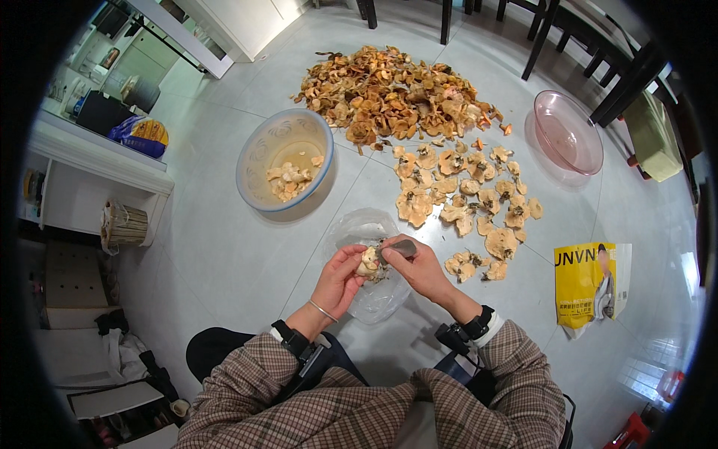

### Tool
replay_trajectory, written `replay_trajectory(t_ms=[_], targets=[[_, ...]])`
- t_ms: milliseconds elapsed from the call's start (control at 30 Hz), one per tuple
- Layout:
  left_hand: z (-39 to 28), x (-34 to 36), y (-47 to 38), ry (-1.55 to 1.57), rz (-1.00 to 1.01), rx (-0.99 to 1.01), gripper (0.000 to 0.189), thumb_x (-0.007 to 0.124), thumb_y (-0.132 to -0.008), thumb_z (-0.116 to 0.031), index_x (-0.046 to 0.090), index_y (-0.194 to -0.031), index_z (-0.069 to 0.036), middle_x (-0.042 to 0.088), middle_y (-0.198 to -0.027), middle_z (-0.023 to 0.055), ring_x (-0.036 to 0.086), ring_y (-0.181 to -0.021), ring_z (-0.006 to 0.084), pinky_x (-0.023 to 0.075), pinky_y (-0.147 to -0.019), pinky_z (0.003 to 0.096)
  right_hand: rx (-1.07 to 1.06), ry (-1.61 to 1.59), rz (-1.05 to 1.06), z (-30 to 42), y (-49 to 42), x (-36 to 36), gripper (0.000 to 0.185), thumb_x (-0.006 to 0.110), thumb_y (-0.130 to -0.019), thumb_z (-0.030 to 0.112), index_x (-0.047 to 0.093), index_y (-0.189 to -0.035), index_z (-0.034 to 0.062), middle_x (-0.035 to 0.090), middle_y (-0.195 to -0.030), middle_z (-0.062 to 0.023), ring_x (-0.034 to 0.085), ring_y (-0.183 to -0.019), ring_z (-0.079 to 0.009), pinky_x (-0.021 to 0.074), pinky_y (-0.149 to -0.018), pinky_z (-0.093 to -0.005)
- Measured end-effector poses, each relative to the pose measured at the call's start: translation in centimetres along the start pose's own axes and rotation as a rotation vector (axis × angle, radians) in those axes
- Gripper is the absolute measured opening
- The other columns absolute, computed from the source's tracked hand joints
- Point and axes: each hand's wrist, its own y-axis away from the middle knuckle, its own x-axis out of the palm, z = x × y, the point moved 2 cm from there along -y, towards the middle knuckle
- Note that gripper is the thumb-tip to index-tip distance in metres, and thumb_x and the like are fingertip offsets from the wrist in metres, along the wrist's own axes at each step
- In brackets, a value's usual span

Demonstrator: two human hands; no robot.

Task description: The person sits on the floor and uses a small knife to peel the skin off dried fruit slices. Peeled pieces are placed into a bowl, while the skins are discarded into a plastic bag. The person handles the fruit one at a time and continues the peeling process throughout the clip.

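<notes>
Between the fingers of my left hand [340, 276] is a pale mushroom [368, 262]. My right hand [414, 268] grips a small knife [401, 248] by its dark handle, its blade end against the mushroom. Below both hands a clear plastic bag [377, 306] lies spread on the floor, with dark scraps on it. Right of the bag, several pale mushrooms [501, 242] with dirty stem ends lie spread out. Farther off is a large heap of brown-orange mushrooms [392, 92]. Mushroom pieces [289, 181] rest inside a blue-rimmed plastic basin [253, 163] on the left.
A pink transparent bowl [567, 134] stands at the right, near the dark legs of a table [631, 84]. A yellow printed bag [584, 286] bearing writing lies on the tiled floor. A green-topped stool [653, 137] is at the far right. Shelving [92, 193] lines the left.
</notes>
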Motion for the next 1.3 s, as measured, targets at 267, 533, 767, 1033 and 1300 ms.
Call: replay_trajectory(t_ms=[267, 533, 767, 1033, 1300], targets=[[0.1, 0.1, 0.2, -0.097, 0.007, 0.025, 0.021, 0.052, -0.096, -0.013, 0.053, -0.115, -0.003, 0.06, -0.11, 0.0081, 0.06, -0.099, 0.0161, 0.0487, -0.087, 0.0272, -0.202, 0.178, 0.104, 1.0, -0.1, 0.2, 0.016, 0.062, -0.091, 0.013, 0.059, -0.098, -0.0009, 0.058, -0.099, -0.0044, 0.062, -0.085, -0.0113, 0.0489, -0.075, -0.0238], [0.2, -0.4, -0.3, -0.016, -0.064, -0.024, 0.021, 0.05, -0.097, -0.013, 0.051, -0.115, -0.003, 0.06, -0.111, 0.0107, 0.061, -0.1, 0.0172, 0.05, -0.087, 0.0269, -0.004, 0.036, -0.069, -0.4, -0.5, -0.8, 0.016, 0.061, -0.091, 0.015, 0.061, -0.094, -0.0007, 0.063, -0.081, -0.0018, 0.058, -0.074, -0.0075, 0.0461, -0.066, -0.0224], [0.7, -0.8, -0.6, 0.09, -0.134, -0.021, 0.019, 0.053, -0.096, -0.012, 0.049, -0.112, -0.004, 0.058, -0.111, 0.0108, 0.061, -0.098, 0.018, 0.0519, -0.086, 0.0275, -0.045, 0.183, 0.041, 0.0, 0.0, 0.0, 0.016, 0.062, -0.09, 0.013, 0.06, -0.098, -0.0001, 0.063, -0.087, -0.006, 0.063, -0.085, -0.0136, 0.0501, -0.074, -0.0261], [1.2, -1.4, -0.6, -0.124, -0.152, 0.002, 0.02, 0.06, -0.093, -0.01, 0.05, -0.11, -0.007, 0.06, -0.104, 0.0061, 0.06, -0.091, 0.0117, 0.0506, -0.073, 0.0192, -0.167, 0.328, 0.129, 0.0, -0.1, 0.3, 0.017, 0.061, -0.089, 0.01, 0.058, -0.101, -0.0025, 0.061, -0.099, -0.0116, 0.067, -0.089, -0.0191, 0.0527, -0.077, -0.0289], [0.9, -1.2, -0.7, -0.009, -0.164, -0.032, 0.018, 0.056, -0.094, -0.009, 0.049, -0.109, -0.004, 0.06, -0.106, 0.0102, 0.062, -0.097, 0.0166, 0.0536, -0.082, 0.0253, -0.091, 0.189, -0.036, -0.9, -0.4, -0.7, 0.016, 0.061, -0.09, 0.013, 0.061, -0.095, -0.002, 0.066, -0.079, -0.0054, 0.063, -0.077, -0.0114, 0.0506, -0.073, -0.0258]])
